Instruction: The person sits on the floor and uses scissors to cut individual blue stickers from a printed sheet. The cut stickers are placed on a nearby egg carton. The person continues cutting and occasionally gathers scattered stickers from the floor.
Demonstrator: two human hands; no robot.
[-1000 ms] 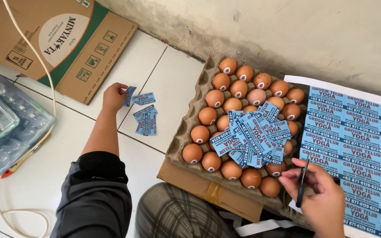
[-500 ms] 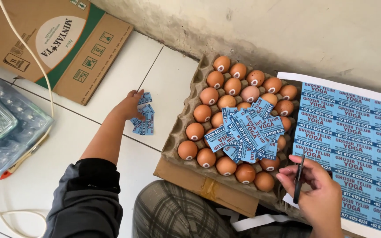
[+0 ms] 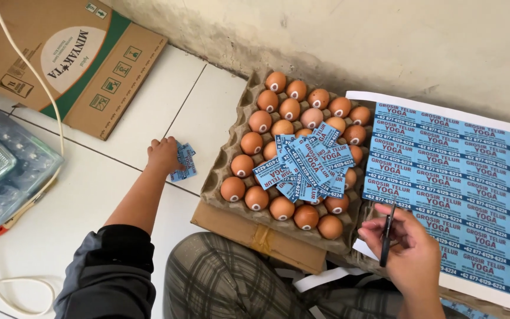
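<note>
Cardboard, a flattened brown box (image 3: 60, 56), lies far left on the white tiled floor (image 3: 90, 177) above clear plastic egg cartons (image 3: 7, 168). Left hand (image 3: 163, 155) rests curled on small blue paper labels (image 3: 183, 160) on the floor, seemingly gripping them. Grey pulp tray (image 3: 219, 177) of brown eggs (image 3: 290, 109) carries more loose labels (image 3: 305, 165). Right hand (image 3: 405, 254) pinches a thin black tool (image 3: 386, 233), perhaps a cutter, at the blue printed label sheet (image 3: 455, 177).

Eggs (image 3: 290, 108) brown, tray (image 3: 226, 171) grey. Labels (image 3: 308, 165) and sheet (image 3: 461, 177) blue with red and dark print. Floor (image 3: 90, 195) white tile. Trousers (image 3: 219, 283) plaid olive, sleeve (image 3: 110, 277) dark grey, pen (image 3: 386, 236) black.
</note>
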